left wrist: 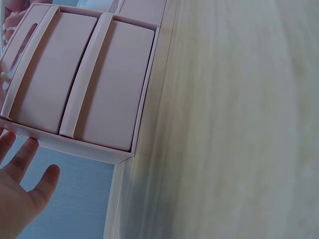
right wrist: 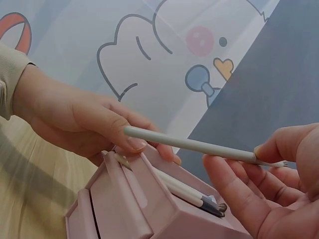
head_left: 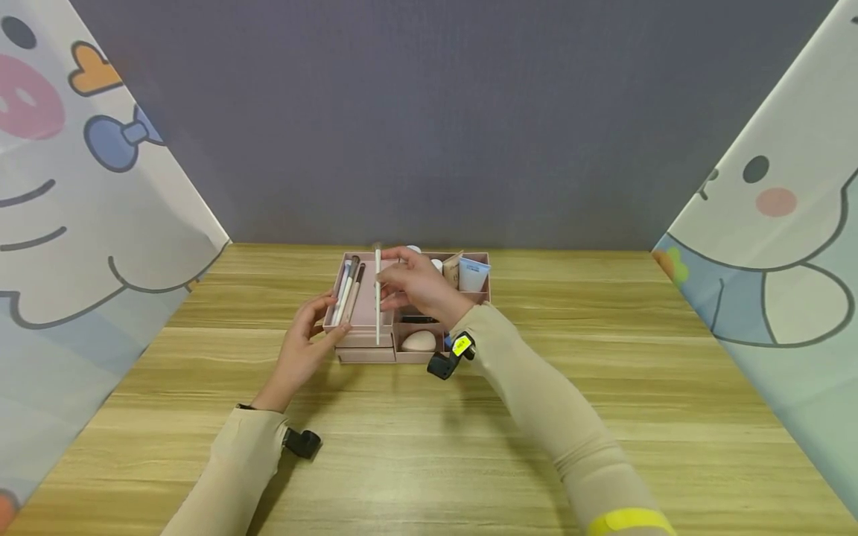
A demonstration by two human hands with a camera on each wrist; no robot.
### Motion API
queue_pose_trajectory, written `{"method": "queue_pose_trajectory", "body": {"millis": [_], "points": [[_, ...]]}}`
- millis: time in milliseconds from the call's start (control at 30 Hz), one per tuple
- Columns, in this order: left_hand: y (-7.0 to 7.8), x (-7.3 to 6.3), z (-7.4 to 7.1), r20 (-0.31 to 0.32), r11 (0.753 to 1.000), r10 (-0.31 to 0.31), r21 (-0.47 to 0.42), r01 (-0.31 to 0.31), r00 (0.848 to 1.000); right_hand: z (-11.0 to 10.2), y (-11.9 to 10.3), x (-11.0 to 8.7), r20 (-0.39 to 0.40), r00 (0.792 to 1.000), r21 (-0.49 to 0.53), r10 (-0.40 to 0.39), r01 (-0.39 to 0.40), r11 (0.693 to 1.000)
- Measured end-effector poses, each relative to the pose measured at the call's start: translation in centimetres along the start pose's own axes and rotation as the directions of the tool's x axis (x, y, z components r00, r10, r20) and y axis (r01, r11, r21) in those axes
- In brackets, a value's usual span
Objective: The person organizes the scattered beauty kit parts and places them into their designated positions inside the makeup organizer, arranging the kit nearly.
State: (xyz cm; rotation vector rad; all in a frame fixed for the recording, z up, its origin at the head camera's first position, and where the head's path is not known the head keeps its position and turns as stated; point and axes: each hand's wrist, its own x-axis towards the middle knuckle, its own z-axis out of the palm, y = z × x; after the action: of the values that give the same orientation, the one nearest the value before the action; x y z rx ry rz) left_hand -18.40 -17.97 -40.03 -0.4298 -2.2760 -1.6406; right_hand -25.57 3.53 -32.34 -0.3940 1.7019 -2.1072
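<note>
My right hand [head_left: 418, 281] pinches a slim white makeup brush [head_left: 378, 298] near its bristle end, thumb against fingers. Bristles point away from me, and the handle slants over the top tray of a pink cosmetics organizer [head_left: 365, 316]. Several makeup brushes [head_left: 350, 289] lie in that tray's left part, one with dark bristles [right wrist: 221, 208]. My left hand [head_left: 310, 339] rests at the tray's front left corner, thumb at the front and fingers along the side. In the left wrist view, its fingers [left wrist: 45, 184] are straight and spread beside the organizer's wall.
Right compartments of the organizer hold a blue-white tube [head_left: 474, 275], a beige tube [head_left: 452, 271] and a pale egg-shaped sponge [head_left: 419, 342]. Two drawers with ledge handles [left wrist: 89, 74] form its front left. It stands on a wooden table [head_left: 415, 447] against a grey back panel [head_left: 442, 134].
</note>
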Motion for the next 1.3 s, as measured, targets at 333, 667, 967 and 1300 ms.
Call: {"method": "queue_pose_trajectory", "body": {"millis": [333,667,967,1300], "points": [[-0.1,0.0,0.0,-0.006,1.000,0.001,0.000,-0.001,1.000,0.8,-0.3,1.1,-0.096,0.994,0.053,-0.054,0.059,0.997],[0.0,0.0,0.0,-0.003,1.000,0.003,0.006,-0.003,1.000,1.3,0.0,1.7,-0.155,0.986,-0.013,-0.063,0.062,0.998],[0.1,0.0,0.0,0.003,1.000,-0.003,0.018,0.003,1.000,2.0,-0.1,2.1,-0.177,0.981,-0.052,-0.086,0.078,0.996],[0.2,0.0,0.0,0.002,1.000,-0.006,0.013,0.006,1.000,2.2,0.5,2.7,-0.193,0.980,-0.142,-0.057,0.030,0.989]]}}
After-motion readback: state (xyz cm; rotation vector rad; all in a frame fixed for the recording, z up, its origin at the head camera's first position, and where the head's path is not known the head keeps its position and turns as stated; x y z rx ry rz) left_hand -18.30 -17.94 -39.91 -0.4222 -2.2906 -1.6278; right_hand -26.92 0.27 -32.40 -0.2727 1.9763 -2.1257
